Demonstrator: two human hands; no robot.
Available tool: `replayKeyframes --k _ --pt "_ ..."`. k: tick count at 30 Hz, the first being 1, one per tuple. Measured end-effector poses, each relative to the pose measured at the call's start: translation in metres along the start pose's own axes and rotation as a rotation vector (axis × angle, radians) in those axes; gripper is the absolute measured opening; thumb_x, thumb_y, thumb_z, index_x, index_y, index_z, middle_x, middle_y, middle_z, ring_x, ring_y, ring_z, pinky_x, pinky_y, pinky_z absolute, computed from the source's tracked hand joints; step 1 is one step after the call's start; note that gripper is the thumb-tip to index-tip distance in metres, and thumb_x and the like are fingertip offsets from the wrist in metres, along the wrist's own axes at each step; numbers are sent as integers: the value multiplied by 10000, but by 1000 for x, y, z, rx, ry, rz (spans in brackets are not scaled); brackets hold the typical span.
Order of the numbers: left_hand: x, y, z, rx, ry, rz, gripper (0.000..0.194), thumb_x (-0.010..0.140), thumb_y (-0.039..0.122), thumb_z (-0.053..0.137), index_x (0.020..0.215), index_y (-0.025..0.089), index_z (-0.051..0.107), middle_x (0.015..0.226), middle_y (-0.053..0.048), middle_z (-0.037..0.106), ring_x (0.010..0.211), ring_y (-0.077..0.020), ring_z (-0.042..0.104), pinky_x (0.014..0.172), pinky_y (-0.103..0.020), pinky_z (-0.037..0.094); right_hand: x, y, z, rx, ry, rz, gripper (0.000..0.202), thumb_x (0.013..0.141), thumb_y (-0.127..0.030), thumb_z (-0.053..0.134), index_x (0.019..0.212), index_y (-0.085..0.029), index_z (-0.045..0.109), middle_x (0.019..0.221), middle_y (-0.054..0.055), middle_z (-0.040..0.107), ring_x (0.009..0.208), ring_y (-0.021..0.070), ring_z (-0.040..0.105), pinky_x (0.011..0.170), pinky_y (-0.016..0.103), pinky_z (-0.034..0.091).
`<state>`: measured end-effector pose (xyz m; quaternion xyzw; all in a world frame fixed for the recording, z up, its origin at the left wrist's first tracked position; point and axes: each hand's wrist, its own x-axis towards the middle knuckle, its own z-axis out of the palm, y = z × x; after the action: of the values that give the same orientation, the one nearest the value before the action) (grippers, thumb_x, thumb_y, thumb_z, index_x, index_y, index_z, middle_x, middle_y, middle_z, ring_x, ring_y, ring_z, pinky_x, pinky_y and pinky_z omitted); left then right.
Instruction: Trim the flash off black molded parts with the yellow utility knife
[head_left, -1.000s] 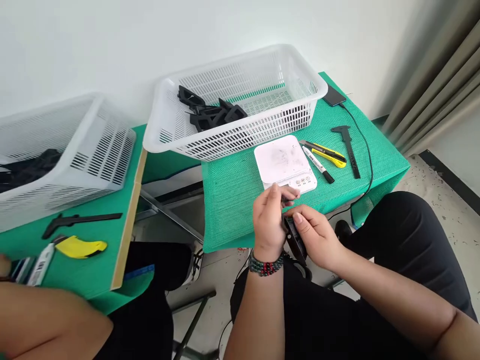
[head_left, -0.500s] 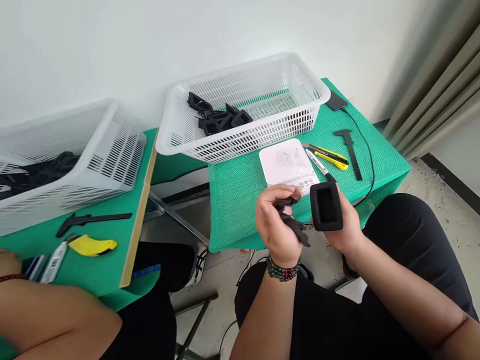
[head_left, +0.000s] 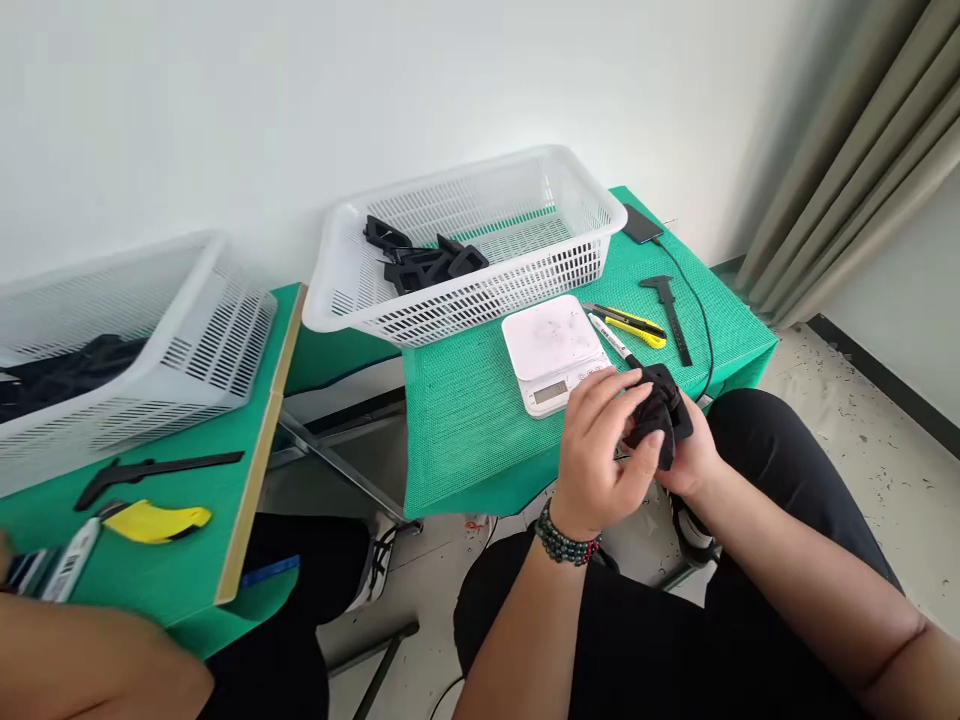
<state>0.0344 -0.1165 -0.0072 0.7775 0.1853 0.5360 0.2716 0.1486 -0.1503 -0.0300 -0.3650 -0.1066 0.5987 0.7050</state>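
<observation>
My left hand [head_left: 604, 445] is closed on a crumpled black cloth [head_left: 651, 415] and presses it against a black rectangular frame-like part [head_left: 681, 418]. My right hand [head_left: 694, 450] grips that part from the right side, and the cloth covers much of it. Both hands are just in front of the white digital scale [head_left: 551, 340], whose top plate has dark smudges. Right beside the scale lie a white marker [head_left: 611, 338] and a yellow and black utility knife [head_left: 634, 328].
A white plastic basket [head_left: 480, 315] holding several black parts [head_left: 427, 262] stands behind the scale. Black calipers [head_left: 670, 315] and a phone [head_left: 639, 224] with a cable lie to the right. On the left table are another basket [head_left: 202, 350], calipers [head_left: 157, 470] and a co-worker's arm [head_left: 97, 655].
My left hand has brought the cloth over onto the black part, which now shows less of its opening. The view has shifted slightly, and the scale's display has come into sight.
</observation>
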Motion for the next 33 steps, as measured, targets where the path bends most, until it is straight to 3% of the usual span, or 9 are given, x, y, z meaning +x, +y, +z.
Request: replayKeyframes --k 2,4,8,15,18,21,25,28,33 --pt "4 -2 -3 102 -222 61 387 959 322 616 1326 201 635 1354 -133 675 1334 -314 561 1138 -534 444 -1 -9 -4 19 87 -21 323 820 -567 728 771 -249 693 712 12 715 745 238 692 684 376 590" --pt "5 -3 -3 164 -365 87 426 982 333 579 1380 184 618 1393 -136 673 1376 -332 536 1149 -557 409 -4 -17 -6 80 185 -30 287 786 -526 773 790 -247 705 761 13 742 771 231 700 705 361 592" --pt "4 0 5 182 -444 82 400 1033 302 472 1384 214 641 1420 -113 670 1393 -325 535 1139 -573 378 -20 -32 -8 44 238 -152 313 727 -508 825 824 -240 695 774 -15 725 810 203 685 764 320 566" --pt "2 7 20 73 -348 123 224 919 337 716 1110 232 771 1130 -81 798 1020 -265 676 909 -452 512 -52 -45 -20 -164 304 -287 381 635 -505 880 722 -225 636 672 -59 596 639 135 521 619 262 450" --pt "0 14 26 80 -316 125 72 886 263 721 924 222 767 969 -67 799 880 -240 661 814 -412 506 -62 -46 -20 -342 265 -354 400 677 -570 848 727 -218 664 687 -48 590 656 139 499 620 264 419" --pt "0 20 28 152 -167 151 98 850 185 664 773 221 712 817 -61 742 783 -227 626 732 -387 476 -65 -48 -12 -523 159 -381 440 744 -641 785 764 -209 703 706 -35 601 680 146 503 651 275 419" --pt "4 16 19 237 114 132 96 793 134 638 758 220 662 736 -47 669 727 -217 603 696 -360 474 -48 -48 9 -638 -29 -372 479 798 -684 717 779 -205 703 693 -29 589 669 147 499 654 286 416" --pt "7 2 5 322 258 71 87 804 131 660 812 217 661 756 -40 680 741 -211 625 708 -348 488 -21 -40 28 -658 -136 -384 477 828 -688 673 785 -212 685 705 -18 587 677 158 511 650 294 432" --pt "9 -29 -19 505 331 -19 75 867 164 674 894 204 731 882 -80 738 833 -236 656 771 -378 505 28 -17 55 -642 -248 -327 462 854 -672 626 767 -218 630 706 -13 572 680 158 515 628 290 439"
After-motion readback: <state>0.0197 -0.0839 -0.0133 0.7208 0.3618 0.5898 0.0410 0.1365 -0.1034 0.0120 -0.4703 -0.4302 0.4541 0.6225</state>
